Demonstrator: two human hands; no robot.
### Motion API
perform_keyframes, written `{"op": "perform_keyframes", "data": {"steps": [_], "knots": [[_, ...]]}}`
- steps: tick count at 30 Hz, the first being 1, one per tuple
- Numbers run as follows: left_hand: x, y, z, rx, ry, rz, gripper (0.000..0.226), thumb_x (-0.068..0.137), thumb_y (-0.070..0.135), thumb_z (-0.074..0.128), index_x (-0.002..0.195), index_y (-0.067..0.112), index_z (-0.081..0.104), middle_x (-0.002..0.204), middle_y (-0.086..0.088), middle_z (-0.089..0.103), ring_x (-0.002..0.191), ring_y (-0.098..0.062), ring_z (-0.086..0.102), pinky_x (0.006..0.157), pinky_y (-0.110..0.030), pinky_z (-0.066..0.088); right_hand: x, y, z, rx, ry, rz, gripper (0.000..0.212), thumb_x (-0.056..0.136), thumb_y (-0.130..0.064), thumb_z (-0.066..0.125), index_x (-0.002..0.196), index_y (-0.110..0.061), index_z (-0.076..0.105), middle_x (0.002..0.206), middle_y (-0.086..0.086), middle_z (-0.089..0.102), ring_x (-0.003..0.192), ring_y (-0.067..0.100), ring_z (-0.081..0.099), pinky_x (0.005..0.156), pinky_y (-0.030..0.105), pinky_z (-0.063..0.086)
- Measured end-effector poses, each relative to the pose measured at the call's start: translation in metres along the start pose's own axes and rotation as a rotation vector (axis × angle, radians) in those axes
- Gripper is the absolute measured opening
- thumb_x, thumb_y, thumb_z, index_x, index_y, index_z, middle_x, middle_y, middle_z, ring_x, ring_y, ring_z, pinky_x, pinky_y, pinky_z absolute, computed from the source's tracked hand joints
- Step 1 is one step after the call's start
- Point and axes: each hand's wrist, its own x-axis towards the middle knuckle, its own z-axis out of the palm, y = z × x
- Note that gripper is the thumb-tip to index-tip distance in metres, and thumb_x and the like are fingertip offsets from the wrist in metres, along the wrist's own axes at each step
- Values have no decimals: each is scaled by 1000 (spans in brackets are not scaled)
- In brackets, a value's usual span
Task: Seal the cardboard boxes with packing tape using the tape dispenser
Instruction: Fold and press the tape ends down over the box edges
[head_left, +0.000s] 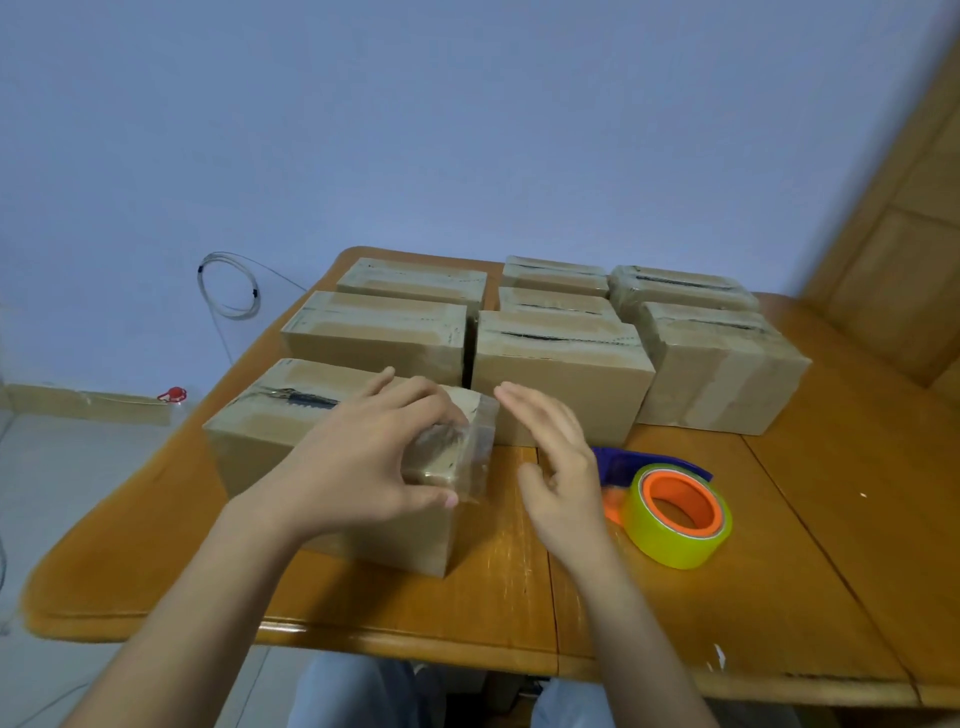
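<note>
Our left hand (363, 457) lies over the right end of the nearest box (260, 431). The fingers are spread across its top and the thumb is down on its near face, pressing on a strip of clear tape (475, 447) that wraps that end. Our right hand (556, 467) hovers just right of the left one, off the box, with its fingers loose and nearly straight and holding nothing. The tape dispenser (670, 514) lies on the wooden table (779, 571) just right of the right hand, apart from it, its yellow-green roll on an orange core. Beyond both hands stand the other boxes (561, 374) in rows, with tape across their tops.
</note>
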Motion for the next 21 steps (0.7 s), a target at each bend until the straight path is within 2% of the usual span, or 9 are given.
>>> {"op": "perform_keyframes", "data": {"steps": [1, 3, 4, 5, 7, 9, 10, 17, 21], "knots": [[-1, 0, -1, -41, -16, -14, 64, 74, 74, 53, 123, 32, 55, 122, 21, 49, 109, 1, 48, 108, -23, 33, -3, 1, 2, -17, -12, -32, 69, 73, 10, 43, 135, -20, 51, 140, -6, 48, 135, 11, 35, 111, 19, 25], [-1, 0, -4, -144, -37, -81, 69, 78, 77, 41, 131, 34, 51, 128, 26, 40, 111, -2, 51, 93, -31, 49, -8, 5, 7, -31, -43, -71, 71, 74, 10, 42, 139, -18, 48, 146, -6, 43, 140, 15, 29, 115, 24, 21], [0, 0, -3, -156, -29, -98, 68, 81, 75, 36, 135, 35, 48, 134, 28, 36, 114, -2, 50, 91, -32, 49, -9, 5, 10, -22, -61, -74, 70, 75, 8, 40, 140, -17, 46, 147, -5, 42, 142, 16, 26, 116, 26, 20], [2, 0, -2, -128, -16, -100, 68, 85, 72, 30, 140, 35, 44, 142, 28, 30, 123, 0, 44, 97, -29, 46, -11, 5, 13, -10, -75, -73, 68, 76, 6, 39, 140, -16, 45, 148, -5, 41, 143, 17, 25, 116, 27, 19], [6, -2, 5, -41, -12, -90, 71, 87, 66, 13, 149, 35, 32, 157, 24, 14, 141, 6, 17, 114, -18, 19, -15, 6, 19, 4, -85, -67, 66, 77, 3, 37, 141, -15, 45, 149, -7, 40, 144, 17, 23, 117, 29, 19], [7, -3, 11, 29, -55, -128, 77, 83, 65, -3, 151, 34, 15, 158, 19, 2, 143, 7, -7, 111, -10, -8, -21, 9, 22, -3, -94, -53, 71, 76, 10, 40, 141, -17, 44, 150, -11, 37, 144, 16, 21, 117, 31, 19], [7, -4, 13, 55, -80, -151, 79, 80, 65, -9, 150, 34, 10, 157, 18, 0, 142, 7, -11, 108, -9, -13, -24, 10, 24, -5, -105, -40, 76, 74, 13, 41, 143, -20, 42, 151, -12, 35, 145, 16, 19, 117, 33, 19], [8, -5, 13, 98, -102, -166, 80, 76, 61, -14, 150, 34, 5, 154, 20, -3, 140, 8, -11, 101, -2, -19, -39, 6, 32, -1, -249, 85, 96, 75, 12, 37, 149, -41, 7, 156, -25, 7, 147, 9, 1, 118, 49, 14], [8, -3, 13, 102, -101, -173, 78, 76, 61, -14, 147, 35, 2, 152, 22, -4, 138, 9, -12, 99, -1, -20, -40, -3, 36, 3, -337, 142, 105, 81, 13, 40, 142, -51, -16, 151, -33, -17, 143, 0, -15, 119, 49, 3]]}}
